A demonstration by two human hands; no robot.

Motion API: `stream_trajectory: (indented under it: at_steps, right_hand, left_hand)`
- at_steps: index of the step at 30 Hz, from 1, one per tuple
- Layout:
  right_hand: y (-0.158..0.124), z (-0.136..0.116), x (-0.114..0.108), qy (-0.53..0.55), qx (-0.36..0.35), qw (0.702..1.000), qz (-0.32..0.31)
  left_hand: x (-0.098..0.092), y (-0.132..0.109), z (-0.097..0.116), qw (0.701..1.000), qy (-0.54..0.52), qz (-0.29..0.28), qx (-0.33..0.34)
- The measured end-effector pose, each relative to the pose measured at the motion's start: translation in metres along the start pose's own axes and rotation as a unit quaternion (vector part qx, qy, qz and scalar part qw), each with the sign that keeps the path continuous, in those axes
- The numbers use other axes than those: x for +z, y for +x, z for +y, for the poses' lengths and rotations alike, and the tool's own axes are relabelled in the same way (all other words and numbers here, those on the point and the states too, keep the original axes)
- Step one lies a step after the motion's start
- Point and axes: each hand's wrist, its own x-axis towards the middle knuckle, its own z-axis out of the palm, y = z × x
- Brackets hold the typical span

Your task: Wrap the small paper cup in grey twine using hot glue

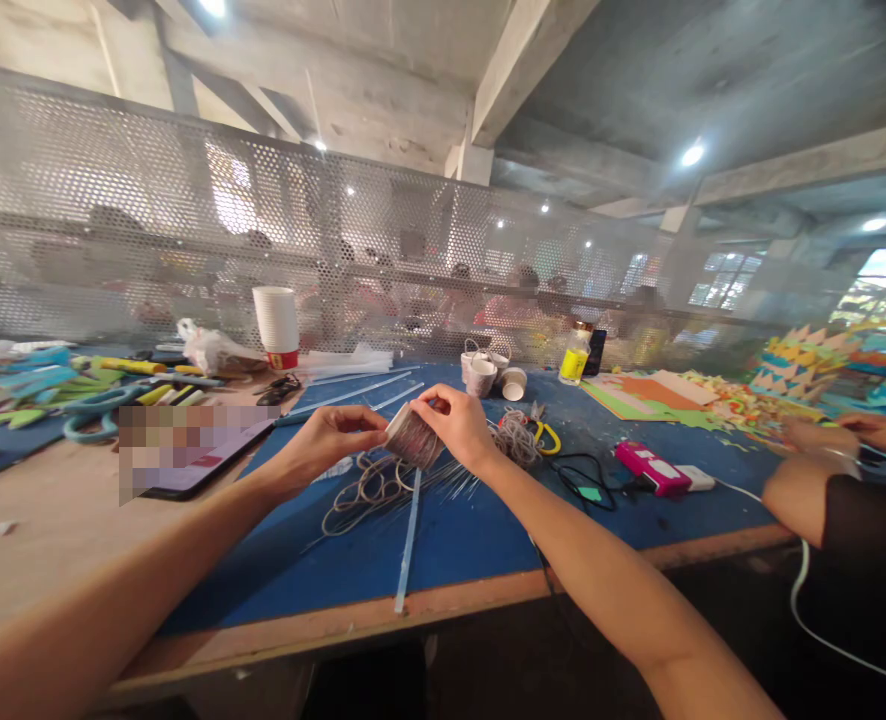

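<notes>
A small paper cup [415, 440], wrapped in greyish cord, is held tilted above the blue mat [323, 585]. My left hand [338, 440] pinches it at the left, thumb and fingertips at its edge. From the right, my right hand [454, 425] grips its upper side with bent fingers. Loose loops of cord [368, 495] lie on the mat under the cup, and a tangled bundle [516, 437] is right of my right hand. Below the cup a clear glue stick [408, 550] points toward the table's front edge.
Small cups [480, 377], yellow-handled scissors [548, 438] and a bottle [574, 355] stand or lie beyond my hands. A pink device [653, 470] with cables is at right, near another person's arm [799, 495]. A tablet [195, 465] and stacked cups [276, 325] are at left.
</notes>
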Motion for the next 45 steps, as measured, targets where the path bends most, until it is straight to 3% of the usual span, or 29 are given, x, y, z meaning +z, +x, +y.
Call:
stream_trajectory:
  at_steps: [45]
  right_hand:
    - [0.000, 0.002, 0.000, -0.020, 0.025, 0.999, -0.012]
  left_hand:
    - [-0.002, 0.004, -0.015, 0.999, -0.035, -0.013, 0.004]
